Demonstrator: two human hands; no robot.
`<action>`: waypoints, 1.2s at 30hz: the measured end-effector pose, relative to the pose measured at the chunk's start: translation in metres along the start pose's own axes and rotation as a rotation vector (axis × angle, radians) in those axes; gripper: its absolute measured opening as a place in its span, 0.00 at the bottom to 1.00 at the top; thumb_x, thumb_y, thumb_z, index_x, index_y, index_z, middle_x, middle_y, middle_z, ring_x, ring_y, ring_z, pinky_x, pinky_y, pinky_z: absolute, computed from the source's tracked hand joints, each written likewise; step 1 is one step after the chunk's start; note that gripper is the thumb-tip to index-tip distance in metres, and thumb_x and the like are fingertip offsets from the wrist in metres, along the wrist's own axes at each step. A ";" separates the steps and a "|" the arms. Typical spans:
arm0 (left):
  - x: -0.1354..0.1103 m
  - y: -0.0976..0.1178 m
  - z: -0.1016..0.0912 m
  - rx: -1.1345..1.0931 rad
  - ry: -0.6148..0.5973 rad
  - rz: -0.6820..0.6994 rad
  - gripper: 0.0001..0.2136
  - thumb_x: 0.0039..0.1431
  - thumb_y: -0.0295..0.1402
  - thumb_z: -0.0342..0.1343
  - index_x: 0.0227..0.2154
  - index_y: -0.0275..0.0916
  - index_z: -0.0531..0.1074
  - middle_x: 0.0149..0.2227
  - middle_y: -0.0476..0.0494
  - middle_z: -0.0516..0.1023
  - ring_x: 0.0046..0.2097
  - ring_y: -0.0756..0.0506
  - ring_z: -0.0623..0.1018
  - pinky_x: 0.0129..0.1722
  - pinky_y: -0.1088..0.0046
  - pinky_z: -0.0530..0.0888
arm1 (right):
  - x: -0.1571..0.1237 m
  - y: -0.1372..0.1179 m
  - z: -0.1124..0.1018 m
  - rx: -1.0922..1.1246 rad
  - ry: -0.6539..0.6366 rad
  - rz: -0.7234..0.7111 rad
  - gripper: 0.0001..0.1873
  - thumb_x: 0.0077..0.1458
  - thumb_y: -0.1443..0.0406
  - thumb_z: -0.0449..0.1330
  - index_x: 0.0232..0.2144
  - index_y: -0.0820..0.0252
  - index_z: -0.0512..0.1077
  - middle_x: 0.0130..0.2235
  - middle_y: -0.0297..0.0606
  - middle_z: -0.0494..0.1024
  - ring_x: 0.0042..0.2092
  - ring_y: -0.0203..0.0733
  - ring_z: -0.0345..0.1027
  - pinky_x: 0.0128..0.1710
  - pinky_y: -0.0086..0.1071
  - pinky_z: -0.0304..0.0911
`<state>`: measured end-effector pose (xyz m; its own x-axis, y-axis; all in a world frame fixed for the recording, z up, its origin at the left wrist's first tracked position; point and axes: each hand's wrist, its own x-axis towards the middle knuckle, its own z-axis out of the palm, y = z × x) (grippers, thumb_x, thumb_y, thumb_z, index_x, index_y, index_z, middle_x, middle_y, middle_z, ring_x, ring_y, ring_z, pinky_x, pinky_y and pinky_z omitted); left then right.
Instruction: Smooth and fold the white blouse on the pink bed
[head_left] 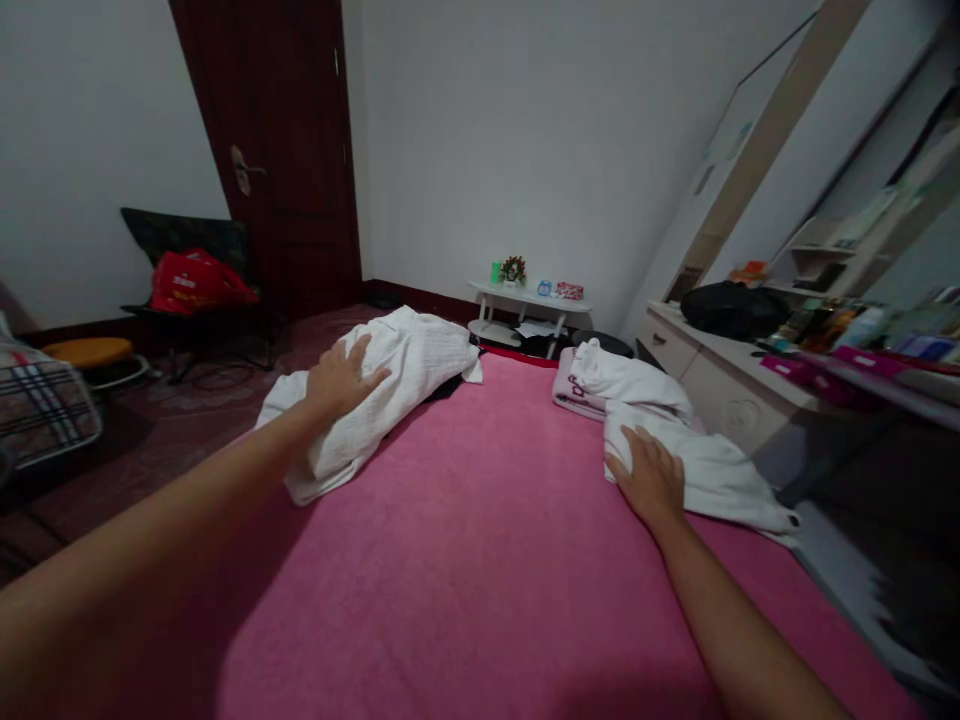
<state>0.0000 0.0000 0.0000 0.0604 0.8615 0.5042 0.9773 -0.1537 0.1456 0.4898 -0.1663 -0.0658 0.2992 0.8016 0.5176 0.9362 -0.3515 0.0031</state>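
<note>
On the left side of the pink-covered bed, my left hand lies with fingers spread on a crumpled white textured cloth, perhaps a garment. Something black shows from under that cloth's right edge. My right hand rests on a second white cloth at the bed's right side, its fingers stretched out over the near edge. This second cloth has a dark button-like spot at its right end. Beneath its far end sits a folded pale pink item with dark lettering.
A small white table stands past the bed's far edge, holding a potted plant and a blue clock. To the right is a drawer cabinet with a black bag. A chair with a red bag stands left, near the dark door.
</note>
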 end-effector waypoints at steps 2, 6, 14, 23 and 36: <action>-0.005 0.001 0.006 0.007 0.124 0.024 0.34 0.59 0.56 0.45 0.63 0.42 0.54 0.62 0.30 0.57 0.58 0.30 0.62 0.51 0.54 0.63 | 0.000 0.000 0.001 0.001 0.001 0.005 0.29 0.61 0.51 0.45 0.61 0.53 0.56 0.64 0.41 0.58 0.62 0.52 0.51 0.59 0.53 0.48; -0.011 0.002 0.011 -0.041 0.324 0.067 0.25 0.57 0.51 0.51 0.50 0.38 0.69 0.54 0.33 0.65 0.54 0.34 0.65 0.51 0.59 0.63 | 0.000 0.002 0.004 0.000 0.002 0.008 0.29 0.61 0.51 0.46 0.61 0.53 0.57 0.64 0.41 0.58 0.62 0.52 0.51 0.59 0.54 0.48; 0.003 -0.005 -0.013 -0.184 0.252 0.158 0.12 0.59 0.44 0.54 0.32 0.40 0.70 0.38 0.44 0.71 0.39 0.44 0.72 0.35 0.72 0.65 | -0.001 0.001 0.002 0.006 0.027 -0.004 0.28 0.61 0.52 0.45 0.61 0.54 0.57 0.63 0.43 0.60 0.62 0.52 0.52 0.58 0.53 0.49; -0.014 0.130 -0.130 -0.563 0.296 0.663 0.09 0.59 0.38 0.55 0.30 0.38 0.66 0.32 0.47 0.72 0.34 0.48 0.71 0.33 0.73 0.64 | -0.002 0.001 0.000 0.041 0.046 -0.006 0.28 0.61 0.52 0.47 0.60 0.53 0.58 0.63 0.43 0.61 0.61 0.53 0.54 0.58 0.54 0.49; -0.179 0.197 -0.127 -0.740 -0.328 1.340 0.07 0.63 0.36 0.51 0.39 0.40 0.70 0.35 0.45 0.78 0.38 0.47 0.76 0.40 0.69 0.69 | 0.001 0.015 0.002 0.328 0.130 -0.049 0.25 0.59 0.52 0.47 0.52 0.59 0.69 0.57 0.46 0.68 0.58 0.51 0.60 0.57 0.48 0.54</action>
<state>0.1562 -0.2460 0.0461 0.9076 -0.0441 0.4176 -0.1300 -0.9751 0.1794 0.5049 -0.1698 -0.0669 0.2460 0.7383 0.6280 0.9646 -0.1233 -0.2329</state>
